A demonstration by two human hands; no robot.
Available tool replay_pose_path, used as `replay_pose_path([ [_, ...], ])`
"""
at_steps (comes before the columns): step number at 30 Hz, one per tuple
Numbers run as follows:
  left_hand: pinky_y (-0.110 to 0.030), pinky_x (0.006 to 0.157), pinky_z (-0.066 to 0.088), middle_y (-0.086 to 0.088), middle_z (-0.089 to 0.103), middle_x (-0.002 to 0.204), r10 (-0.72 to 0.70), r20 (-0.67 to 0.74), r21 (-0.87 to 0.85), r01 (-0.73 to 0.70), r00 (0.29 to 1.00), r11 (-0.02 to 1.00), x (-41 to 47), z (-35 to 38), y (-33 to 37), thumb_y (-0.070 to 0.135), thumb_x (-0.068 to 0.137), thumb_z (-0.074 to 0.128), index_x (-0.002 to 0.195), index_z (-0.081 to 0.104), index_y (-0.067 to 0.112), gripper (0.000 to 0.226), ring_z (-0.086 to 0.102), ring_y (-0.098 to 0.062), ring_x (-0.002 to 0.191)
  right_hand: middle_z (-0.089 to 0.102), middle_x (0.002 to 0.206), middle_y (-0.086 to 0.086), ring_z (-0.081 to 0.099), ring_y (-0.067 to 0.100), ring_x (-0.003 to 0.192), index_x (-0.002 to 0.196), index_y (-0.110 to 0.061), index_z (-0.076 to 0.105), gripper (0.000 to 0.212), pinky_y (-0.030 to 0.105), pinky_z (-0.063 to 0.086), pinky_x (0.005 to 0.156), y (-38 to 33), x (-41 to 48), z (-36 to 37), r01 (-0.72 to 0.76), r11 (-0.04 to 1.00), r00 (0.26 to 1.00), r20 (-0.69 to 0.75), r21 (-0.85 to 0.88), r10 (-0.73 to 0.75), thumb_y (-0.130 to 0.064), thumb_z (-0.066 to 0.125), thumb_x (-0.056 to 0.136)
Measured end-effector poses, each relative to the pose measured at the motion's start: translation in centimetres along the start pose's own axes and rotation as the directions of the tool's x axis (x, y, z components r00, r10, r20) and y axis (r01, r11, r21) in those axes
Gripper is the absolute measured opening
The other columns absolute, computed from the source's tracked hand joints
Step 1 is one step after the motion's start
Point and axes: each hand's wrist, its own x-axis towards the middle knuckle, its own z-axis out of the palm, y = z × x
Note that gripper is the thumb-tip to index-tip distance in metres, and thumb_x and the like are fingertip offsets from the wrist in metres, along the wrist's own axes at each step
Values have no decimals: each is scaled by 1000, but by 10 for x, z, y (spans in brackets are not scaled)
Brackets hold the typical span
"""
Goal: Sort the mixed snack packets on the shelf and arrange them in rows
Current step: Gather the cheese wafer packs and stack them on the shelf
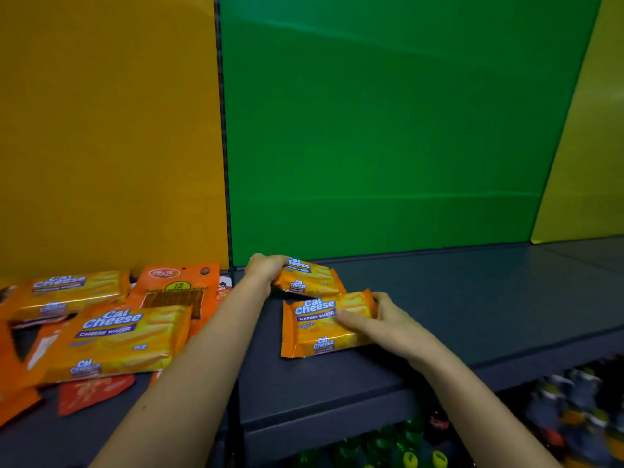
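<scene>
While both arms stretch forward over the shelf (472,298), the left grip (266,270) curls round the far wafer packet (312,280) and the right grip (388,319), thumb on top, pinches the near wafer packet (320,329) just beside it

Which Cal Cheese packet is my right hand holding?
The nearer packet before the green panel; right hand grips its right end. Left hand holds the rear packet.
</scene>
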Motion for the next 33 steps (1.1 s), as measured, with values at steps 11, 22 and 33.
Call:
replay_pose_path([
  [11, -41, 96, 46, -23, 56, 123, 1, -199, 345, 69, 980, 936, 12, 14, -11, 20, 86, 60, 120, 50, -4, 43, 53, -37, 115, 47, 108, -5, 52, 17, 109, 116, -27, 48, 64, 29, 41, 89, 7, 33, -11, 272, 890, 957, 197, -365, -211, -67, 62, 69],
  [22, -34, 88, 47, -11, 67, 114, 338, -107, 698, -172, 935, 695, -18, -14, 4, 24, 86, 60, 103, 66, 10, 23, 58, -27, 108, 39, 124, 4, 51, 32, 118, 135, -21, 35, 83, 39, 41, 92, 7, 45, -10, 290, 769, 957, 173, -570, -233, -79, 35, 76],
  [33, -37, 78, 48, -7, 72, 98, 572, -263, 837, -110, 777, 535, -92, -133, -8, 32, 86, 58, 96, 68, 17, 20, 62, -30, 99, 56, 114, -8, 54, 15, 108, 120, -25, 53, 35, 28, 38, 81, -48, 25, 32, 627, 680, 761, 112, -380, -640, -43, 47, 92],
])
